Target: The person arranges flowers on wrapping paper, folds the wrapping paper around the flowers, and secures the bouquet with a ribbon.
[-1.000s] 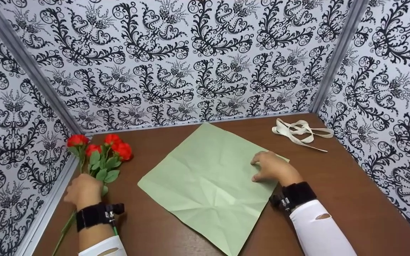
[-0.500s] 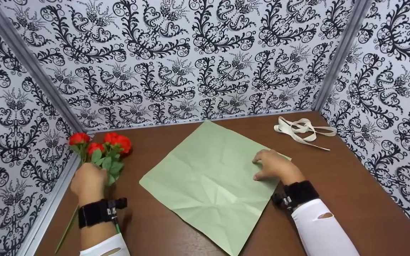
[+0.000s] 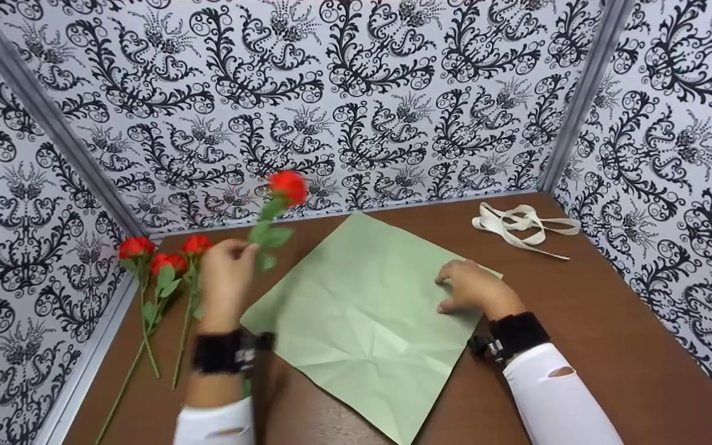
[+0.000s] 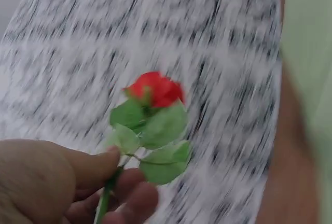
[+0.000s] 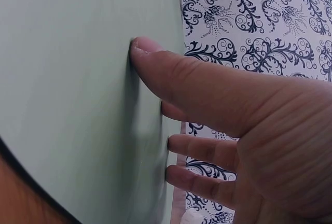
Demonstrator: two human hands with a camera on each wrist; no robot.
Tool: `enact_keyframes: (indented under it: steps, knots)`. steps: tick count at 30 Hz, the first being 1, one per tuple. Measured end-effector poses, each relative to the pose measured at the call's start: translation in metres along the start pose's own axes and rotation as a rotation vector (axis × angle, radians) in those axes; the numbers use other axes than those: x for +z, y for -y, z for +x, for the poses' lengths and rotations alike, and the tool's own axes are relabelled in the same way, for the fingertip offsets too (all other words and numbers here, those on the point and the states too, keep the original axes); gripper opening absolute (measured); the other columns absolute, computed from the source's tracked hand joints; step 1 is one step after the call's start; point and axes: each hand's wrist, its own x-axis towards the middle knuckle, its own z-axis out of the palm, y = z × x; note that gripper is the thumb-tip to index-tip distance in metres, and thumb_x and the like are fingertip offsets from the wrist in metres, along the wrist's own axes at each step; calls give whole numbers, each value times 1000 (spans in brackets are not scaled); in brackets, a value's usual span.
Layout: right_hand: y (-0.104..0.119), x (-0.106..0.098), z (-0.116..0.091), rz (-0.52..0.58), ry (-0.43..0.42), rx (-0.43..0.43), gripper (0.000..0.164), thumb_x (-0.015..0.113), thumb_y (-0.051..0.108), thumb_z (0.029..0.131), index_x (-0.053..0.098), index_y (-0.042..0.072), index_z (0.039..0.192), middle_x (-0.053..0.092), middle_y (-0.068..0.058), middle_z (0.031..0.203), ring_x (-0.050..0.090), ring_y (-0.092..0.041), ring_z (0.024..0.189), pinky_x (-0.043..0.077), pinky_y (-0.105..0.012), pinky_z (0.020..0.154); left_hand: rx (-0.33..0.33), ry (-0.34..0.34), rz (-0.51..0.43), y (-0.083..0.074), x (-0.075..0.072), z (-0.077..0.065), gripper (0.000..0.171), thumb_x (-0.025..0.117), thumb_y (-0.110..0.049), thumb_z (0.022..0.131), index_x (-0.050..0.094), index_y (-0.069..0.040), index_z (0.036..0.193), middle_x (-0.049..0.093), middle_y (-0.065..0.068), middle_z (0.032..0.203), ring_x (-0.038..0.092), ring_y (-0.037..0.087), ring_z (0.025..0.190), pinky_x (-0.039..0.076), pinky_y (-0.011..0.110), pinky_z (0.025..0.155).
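Note:
My left hand (image 3: 227, 278) pinches the green stem of a red artificial rose (image 3: 288, 188) between thumb and fingers, raised off the table by the left edge of the paper. In the left wrist view the rose (image 4: 155, 89) stands above the fingertips, its leaves (image 4: 163, 125) just under the bloom. A pale green sheet of paper (image 3: 356, 296) lies creased and turned cornerwise on the table. On its right part rests my right hand (image 3: 473, 287), fingertips and thumb touching the sheet. The right wrist view shows those spread fingers (image 5: 202, 149) against the paper (image 5: 78, 79).
Several more red roses (image 3: 167, 264) lie on the brown table (image 3: 609, 346) at the left, stems toward the front. A loose cream ribbon (image 3: 520, 225) lies at the back right. Patterned walls (image 3: 356, 93) enclose the back and both sides.
My left hand has lifted one rose from the bunch and moved right and upward with it. The other roses stay at the left. The right hand keeps its place on the paper.

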Motion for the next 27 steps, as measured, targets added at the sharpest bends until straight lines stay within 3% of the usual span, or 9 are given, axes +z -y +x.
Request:
enact_keyframes:
  steps: [3,7,9,12,17,20,23,27]
  knots:
    - [0,0,0,-6,-5,4,62,94,35,76,74,7,128,68,-16,137,58,-41,135,45,-54,117,35,115,-82,-11,50,6,22,70,-20,101,77,-3,113,76,19,112,70,36,106,55,50,95]
    - [1,1,0,-6,-9,3,62,94,34,76,74,7,127,68,-16,136,58,-41,134,45,-54,116,47,316,-98,-14,105,5,24,65,-7,101,73,1,122,73,22,113,69,36,107,56,48,94]
    - [2,2,0,1,-8,5,62,94,34,75,74,7,127,68,-16,136,58,-41,134,45,-54,116,52,372,-51,-13,123,3,24,63,-5,101,72,0,123,73,20,111,69,34,104,57,47,90]
    - [4,2,0,3,-12,9,62,94,34,75,74,7,127,68,-16,136,57,-42,133,45,-54,116,56,399,15,-9,140,-1,23,62,-6,101,72,-3,122,73,17,109,69,31,100,57,45,85]
    - [3,1,1,12,-14,18,62,95,34,75,74,7,127,68,-14,135,58,-41,133,46,-54,115,55,423,130,-5,146,-3,25,68,-13,100,72,-3,123,75,17,116,71,34,108,58,47,91]
    - [2,1,1,13,-9,15,62,95,34,75,74,6,127,69,-15,135,59,-41,133,47,-54,114,28,461,244,-5,139,-5,22,70,-18,98,73,-5,115,75,15,117,70,34,107,57,48,90]
    - [0,1,2,2,-6,0,62,96,33,76,74,5,126,69,-16,134,60,-41,133,48,-55,113,2,493,361,-4,129,-7,14,67,-19,96,72,-6,100,74,13,108,67,29,95,55,45,81]
    - [1,0,1,6,1,5,62,95,33,76,74,4,127,69,-17,134,59,-41,133,48,-54,114,-5,504,474,0,117,-9,11,66,-16,93,71,-7,89,74,13,102,67,28,88,55,45,76]
